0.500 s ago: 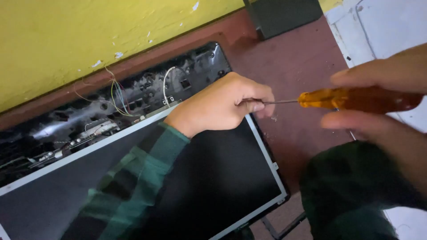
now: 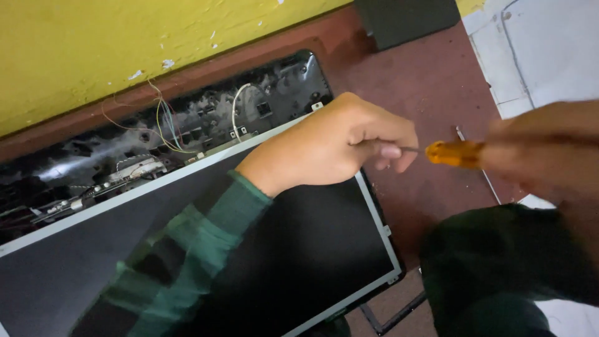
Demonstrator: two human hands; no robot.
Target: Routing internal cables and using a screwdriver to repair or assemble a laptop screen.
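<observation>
Head camera view over a dismantled flat screen: a person's left hand, sleeved in green plaid, is curled shut, its fingertips pinching the thin metal shaft of a screwdriver close to the tip. The right hand, blurred at the frame's edge, is wrapped around the tool's amber handle, so both hands are clamped on the same screwdriver, one at each end and only a short way apart. The tool is held level in the air above the right edge of the screen panel, not touching it.

The panel, dark glass in a pale metal frame, lies on a reddish-brown floor. Behind it the black back shell lies open against a yellow wall, with loose coloured wires and a white cable trailing across it.

Judging by the exposed shell and hanging wires, the opening-up appears well along: the casing is already apart and the panel is lifted clear of it. The screwdriver is not set on any screw at this moment, and whether a screw clings to its tip inside the closed fingers cannot be told. Small tabs along the panel's frame suggest more fastenings may remain.
</observation>
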